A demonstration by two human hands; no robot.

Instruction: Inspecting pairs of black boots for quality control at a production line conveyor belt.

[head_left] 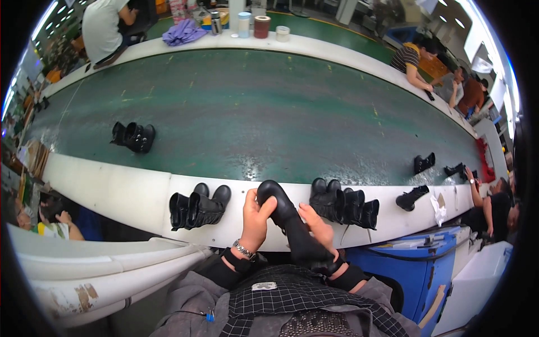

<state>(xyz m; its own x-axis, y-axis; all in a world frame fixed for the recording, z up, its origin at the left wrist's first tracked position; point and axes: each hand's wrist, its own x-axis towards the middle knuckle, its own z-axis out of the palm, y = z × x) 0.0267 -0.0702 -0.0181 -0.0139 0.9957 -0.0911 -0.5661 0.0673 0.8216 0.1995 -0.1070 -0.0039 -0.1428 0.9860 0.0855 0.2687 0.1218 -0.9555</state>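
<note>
Between my hands is a black boot (293, 224), tilted with its rounded toe pointing away from me and its shaft toward my apron. My left hand (256, 220) grips the toe end, the thumb pressed on the upper. On the other side, my right hand (319, 226) is closed round the shaft, its fingers partly hidden by the boot. On the white ledge to the left stands a pair of black boots (203, 209). Several more black boots (342, 203) stand close together just right of my right hand.
Beyond the white ledge (112, 180) runs a wide green conveyor belt (241, 112) carrying black boots (135, 137) at left and another boot (424, 163) at right. A blue cabinet (387, 281) stands right of me, white pipes (123, 264) left. People work around the belt.
</note>
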